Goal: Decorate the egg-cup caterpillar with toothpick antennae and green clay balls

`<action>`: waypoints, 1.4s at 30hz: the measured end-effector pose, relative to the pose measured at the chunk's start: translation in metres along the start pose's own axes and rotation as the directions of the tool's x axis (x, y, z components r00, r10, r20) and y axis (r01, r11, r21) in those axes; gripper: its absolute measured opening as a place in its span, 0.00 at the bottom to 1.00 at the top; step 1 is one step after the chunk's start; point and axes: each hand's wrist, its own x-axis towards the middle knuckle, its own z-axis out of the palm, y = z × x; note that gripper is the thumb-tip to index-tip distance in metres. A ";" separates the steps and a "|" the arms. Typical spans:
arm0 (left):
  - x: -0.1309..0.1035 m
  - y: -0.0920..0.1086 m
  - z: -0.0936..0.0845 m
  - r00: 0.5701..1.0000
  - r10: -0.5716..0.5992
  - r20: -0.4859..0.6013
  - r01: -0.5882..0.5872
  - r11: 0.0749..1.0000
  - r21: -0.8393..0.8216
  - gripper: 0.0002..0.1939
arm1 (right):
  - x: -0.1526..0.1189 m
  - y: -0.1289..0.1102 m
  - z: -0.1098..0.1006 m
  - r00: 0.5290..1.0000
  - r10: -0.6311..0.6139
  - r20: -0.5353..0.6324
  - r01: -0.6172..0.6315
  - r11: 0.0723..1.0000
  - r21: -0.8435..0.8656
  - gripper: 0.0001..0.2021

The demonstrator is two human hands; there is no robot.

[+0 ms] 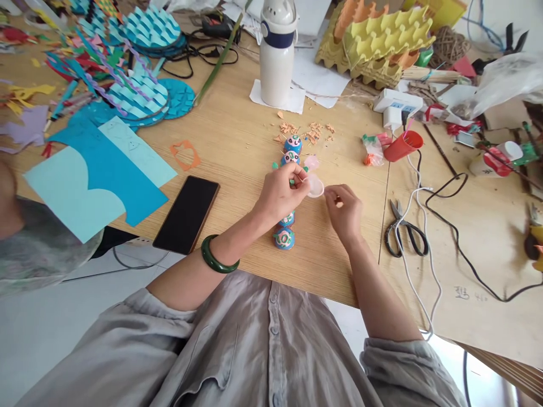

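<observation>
A row of small blue domed pieces painted in white, pink and green runs along the wooden table; the nearest painted dome [284, 238] lies close to its front edge. My left hand [283, 193] is over the middle of this row with thumb and fingers pinched, hiding part of it. Small green bits show around those fingers. Just beyond the fingertips is a small round whitish tub [315, 186], with a pink translucent piece [311, 163] behind it. To the right of the tub, my right hand [344, 213] has its fingers pinched together; anything between them is too small to name.
Orange scraps [314, 133] lie behind the row, near a white bottle [277, 62]. A phone [186, 215] and blue card sheets [114, 169] are at left. Scissors [403, 232], cables and a red cup [404, 146] are at right. Someone's arm [8, 198] shows far left.
</observation>
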 end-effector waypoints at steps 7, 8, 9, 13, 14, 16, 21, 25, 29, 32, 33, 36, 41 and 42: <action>-0.004 0.000 0.020 0.998 0.058 0.033 -0.058 0.998 0.028 0.02 | -0.027 -0.045 -0.033 0.962 0.261 -0.083 -0.173 0.814 0.555 0.08; -0.004 0.000 0.024 0.997 0.065 0.048 -0.067 0.997 0.039 0.03 | -0.029 -0.049 -0.032 0.964 0.254 -0.076 -0.176 0.828 0.532 0.08; -0.005 0.000 0.027 0.996 0.070 0.063 -0.073 0.996 0.049 0.04 | -0.031 -0.052 -0.031 0.968 0.242 -0.073 -0.180 0.861 0.476 0.07; -0.009 -0.001 0.033 0.985 0.106 0.133 -0.110 0.994 0.028 0.05 | -0.032 -0.047 -0.024 0.973 0.213 -0.084 -0.180 0.939 0.292 0.06; -0.010 -0.001 0.033 0.981 0.117 0.155 -0.120 0.993 0.007 0.05 | -0.032 -0.044 -0.022 0.974 0.217 -0.062 -0.187 0.928 0.322 0.06; -0.013 -0.001 0.033 0.973 0.143 0.182 -0.141 0.990 -0.021 0.04 | -0.032 -0.040 -0.019 0.971 0.239 0.023 -0.225 0.873 0.432 0.08; -0.020 -0.001 0.032 0.947 0.239 0.213 -0.242 0.970 -0.008 0.03 | -0.026 -0.032 -0.012 0.969 0.230 0.090 -0.241 0.808 0.537 0.16; -0.028 -0.006 0.035 0.913 0.332 0.237 -0.367 0.922 0.125 0.06 | -0.018 -0.026 -0.005 0.981 0.171 0.089 -0.192 0.909 0.371 0.10; -0.036 -0.009 0.042 0.888 0.416 0.197 -0.446 0.884 0.140 0.07 | -0.013 -0.027 0.007 0.984 0.161 -0.070 -0.147 0.973 0.180 0.11; -0.038 -0.011 0.044 0.916 0.384 0.119 -0.394 0.916 0.076 0.06 | -0.011 -0.031 0.009 0.972 0.232 -0.049 -0.221 0.961 0.168 0.14; -0.037 -0.012 0.043 0.933 0.349 0.091 -0.354 0.933 0.057 0.06 | -0.011 -0.033 0.007 0.961 0.274 0.024 -0.273 0.939 0.210 0.14; -0.034 -0.011 0.035 0.975 0.222 0.026 -0.223 0.974 0.029 0.07 | -0.010 -0.036 -0.010 0.881 0.282 0.379 -0.430 0.812 0.394 0.08; -0.034 -0.003 0.024 0.994 -0.067 0.091 0.084 0.976 -0.200 0.03 | 0.011 -0.025 -0.031 0.948 0.229 0.219 -0.291 0.903 0.315 0.09; -0.034 -0.002 0.024 0.986 -0.104 0.128 0.133 0.961 -0.242 0.03 | 0.019 -0.020 -0.028 0.967 0.199 0.160 -0.236 0.936 0.261 0.10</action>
